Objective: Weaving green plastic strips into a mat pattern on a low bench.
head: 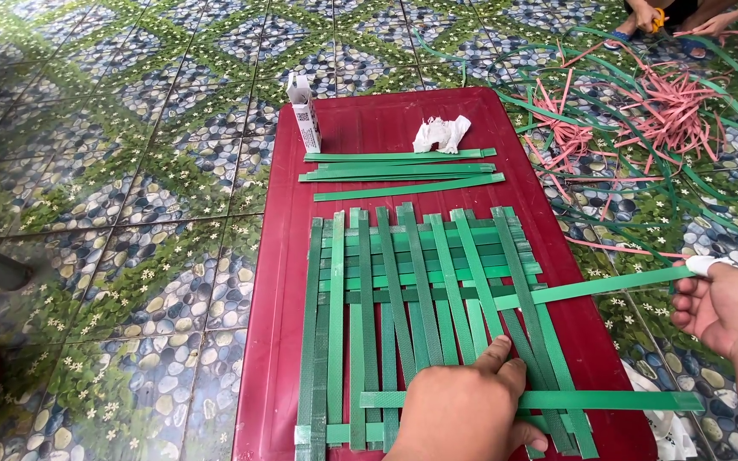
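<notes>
The left hand (463,410) lies flat, fingers together, pressing the near edge of the green mat (420,316), which rests on the red tray (275,282). The right hand (723,307), off the tray's right edge, pinches one end of a strip (591,286); the strip's other end enters the mat's right side. Loose strips (399,175) lie on the tray beyond the mat.

You had one package in view: a small white carton (304,113), tall and narrow, that stood upright at the far left corner of the red counter (277,282). Its top flap was open, and a dark printed label patch showed on its front face.
</notes>
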